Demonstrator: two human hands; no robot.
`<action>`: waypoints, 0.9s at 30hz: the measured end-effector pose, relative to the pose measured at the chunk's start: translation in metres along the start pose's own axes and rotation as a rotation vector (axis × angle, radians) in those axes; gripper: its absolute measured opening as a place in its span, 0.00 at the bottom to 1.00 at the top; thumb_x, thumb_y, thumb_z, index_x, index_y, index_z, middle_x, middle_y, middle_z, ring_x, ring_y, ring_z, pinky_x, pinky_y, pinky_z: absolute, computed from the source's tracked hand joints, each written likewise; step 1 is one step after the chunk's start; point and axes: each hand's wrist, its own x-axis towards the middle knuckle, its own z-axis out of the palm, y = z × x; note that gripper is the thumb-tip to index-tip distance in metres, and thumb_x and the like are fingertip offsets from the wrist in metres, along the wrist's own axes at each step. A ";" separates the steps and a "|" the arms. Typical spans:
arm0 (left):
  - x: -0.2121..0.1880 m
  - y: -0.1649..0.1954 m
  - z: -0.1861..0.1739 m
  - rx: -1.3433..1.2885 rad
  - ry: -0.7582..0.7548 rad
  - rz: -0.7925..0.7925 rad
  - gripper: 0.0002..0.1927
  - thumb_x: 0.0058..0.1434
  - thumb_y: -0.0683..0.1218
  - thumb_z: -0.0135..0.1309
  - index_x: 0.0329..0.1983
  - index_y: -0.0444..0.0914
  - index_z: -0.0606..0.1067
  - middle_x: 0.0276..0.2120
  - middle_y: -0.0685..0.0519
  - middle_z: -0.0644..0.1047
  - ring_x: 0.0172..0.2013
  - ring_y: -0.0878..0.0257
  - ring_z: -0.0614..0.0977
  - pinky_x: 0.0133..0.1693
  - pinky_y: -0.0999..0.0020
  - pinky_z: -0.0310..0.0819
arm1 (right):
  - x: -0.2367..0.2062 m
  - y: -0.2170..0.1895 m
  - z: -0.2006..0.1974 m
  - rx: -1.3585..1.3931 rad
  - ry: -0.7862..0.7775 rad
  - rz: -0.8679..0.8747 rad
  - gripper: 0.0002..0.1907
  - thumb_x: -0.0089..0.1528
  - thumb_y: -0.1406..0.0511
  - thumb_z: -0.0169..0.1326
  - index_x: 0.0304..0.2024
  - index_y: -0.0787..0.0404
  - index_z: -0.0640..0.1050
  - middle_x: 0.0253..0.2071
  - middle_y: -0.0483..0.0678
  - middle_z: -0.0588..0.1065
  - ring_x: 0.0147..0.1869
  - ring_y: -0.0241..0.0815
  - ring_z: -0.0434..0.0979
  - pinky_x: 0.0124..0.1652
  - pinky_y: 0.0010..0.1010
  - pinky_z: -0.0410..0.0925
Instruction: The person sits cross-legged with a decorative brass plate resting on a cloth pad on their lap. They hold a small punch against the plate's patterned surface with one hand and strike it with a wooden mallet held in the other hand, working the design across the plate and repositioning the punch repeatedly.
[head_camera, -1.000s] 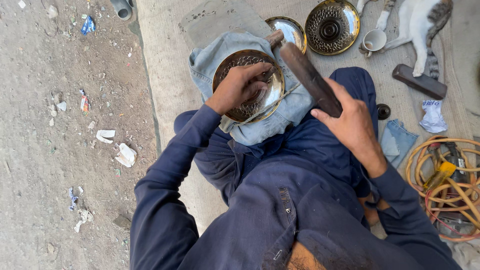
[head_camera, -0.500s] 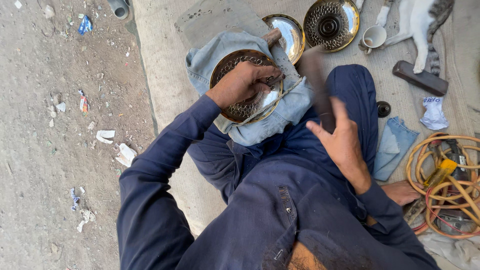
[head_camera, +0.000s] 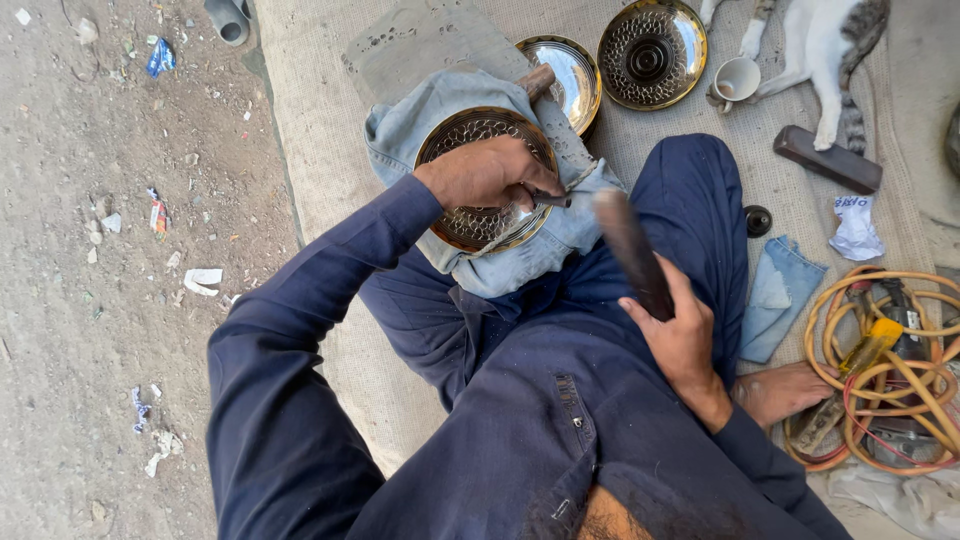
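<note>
left hand (head_camera: 487, 172): we pinch a small metal punch (head_camera: 552, 199) on the brass plate (head_camera: 470, 215), frame centre.
right hand (head_camera: 683, 335): we clench a wooden mallet (head_camera: 630, 250), lower right.

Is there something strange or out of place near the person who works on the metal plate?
Yes. A cat lies on the mat among the work things, beside a white cup and a patterned brass plate. Paper scraps litter the dirt to the side.
</note>
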 end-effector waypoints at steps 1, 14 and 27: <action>0.000 0.000 -0.001 0.013 -0.029 -0.014 0.23 0.56 0.41 0.63 0.57 0.40 0.79 0.47 0.48 0.83 0.46 0.51 0.84 0.47 0.58 0.76 | -0.003 0.002 -0.001 -0.012 -0.026 0.074 0.37 0.58 0.63 0.68 0.66 0.66 0.70 0.53 0.61 0.79 0.55 0.52 0.83 0.51 0.37 0.75; -0.013 0.013 -0.027 -0.050 0.251 -0.016 0.20 0.61 0.40 0.61 0.58 0.40 0.78 0.49 0.49 0.83 0.45 0.57 0.85 0.49 0.60 0.79 | -0.002 0.006 0.004 -0.031 -0.072 0.089 0.32 0.56 0.65 0.69 0.61 0.65 0.74 0.50 0.60 0.80 0.52 0.51 0.83 0.48 0.36 0.74; -0.056 -0.022 0.007 -0.442 1.054 -0.124 0.10 0.63 0.34 0.64 0.43 0.32 0.75 0.46 0.51 0.80 0.49 0.64 0.80 0.58 0.68 0.73 | 0.095 -0.033 0.036 0.205 -0.008 0.027 0.23 0.62 0.67 0.66 0.56 0.70 0.74 0.35 0.49 0.77 0.38 0.37 0.76 0.40 0.31 0.71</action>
